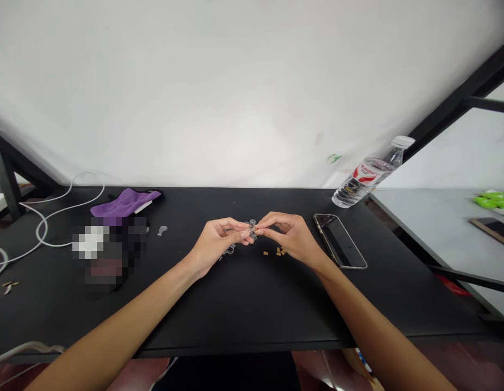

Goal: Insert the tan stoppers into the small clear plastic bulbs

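My left hand is closed, its thumb and fingers pinching a small grey, partly see-through piece above the middle of the black table. My right hand meets it from the other side, thumb and forefinger pressed together at the same piece. What sits between the right fingertips is too small to name. Below the right hand lie several small tan wedge-like pieces on the tabletop. Several clear-grey small parts lie beside the left hand, partly hidden by it. Another clear-grey piece rests farther left.
A phone lies right of my right hand, with a water bottle standing behind it. To the left are a purple cloth, a blurred-out patch and a white cable. Small bits lie at the far left. A white wall closes off the back.
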`<state>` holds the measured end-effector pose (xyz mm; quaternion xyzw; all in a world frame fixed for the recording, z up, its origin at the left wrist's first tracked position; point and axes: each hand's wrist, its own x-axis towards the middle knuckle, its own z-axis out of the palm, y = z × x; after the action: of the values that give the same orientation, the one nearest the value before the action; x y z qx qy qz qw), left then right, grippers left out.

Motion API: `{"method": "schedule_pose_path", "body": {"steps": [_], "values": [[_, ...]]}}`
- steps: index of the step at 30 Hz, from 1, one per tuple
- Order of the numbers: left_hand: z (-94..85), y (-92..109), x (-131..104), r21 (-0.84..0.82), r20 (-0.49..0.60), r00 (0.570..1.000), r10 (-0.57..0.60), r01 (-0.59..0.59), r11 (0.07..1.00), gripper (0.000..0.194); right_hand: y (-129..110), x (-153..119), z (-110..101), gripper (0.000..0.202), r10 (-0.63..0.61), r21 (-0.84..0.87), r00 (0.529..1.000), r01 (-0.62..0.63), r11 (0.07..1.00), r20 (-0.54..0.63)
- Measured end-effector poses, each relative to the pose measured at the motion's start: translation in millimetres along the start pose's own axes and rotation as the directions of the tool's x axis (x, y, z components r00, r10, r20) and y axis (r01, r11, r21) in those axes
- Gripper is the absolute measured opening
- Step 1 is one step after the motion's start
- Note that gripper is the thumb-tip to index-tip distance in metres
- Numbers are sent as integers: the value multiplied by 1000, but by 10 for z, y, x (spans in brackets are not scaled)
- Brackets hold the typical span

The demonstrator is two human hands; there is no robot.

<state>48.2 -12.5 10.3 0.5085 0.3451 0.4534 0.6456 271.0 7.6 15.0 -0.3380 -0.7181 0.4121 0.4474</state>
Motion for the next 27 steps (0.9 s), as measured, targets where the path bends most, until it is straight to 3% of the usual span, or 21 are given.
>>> {"method": "schedule_pose_path", "body": {"steps": [27], "values": [[-26, -60, 6, 98, -1, 992, 128, -127, 987, 19, 44, -13, 59, 17, 115, 73, 993, -116, 991, 25]]}}
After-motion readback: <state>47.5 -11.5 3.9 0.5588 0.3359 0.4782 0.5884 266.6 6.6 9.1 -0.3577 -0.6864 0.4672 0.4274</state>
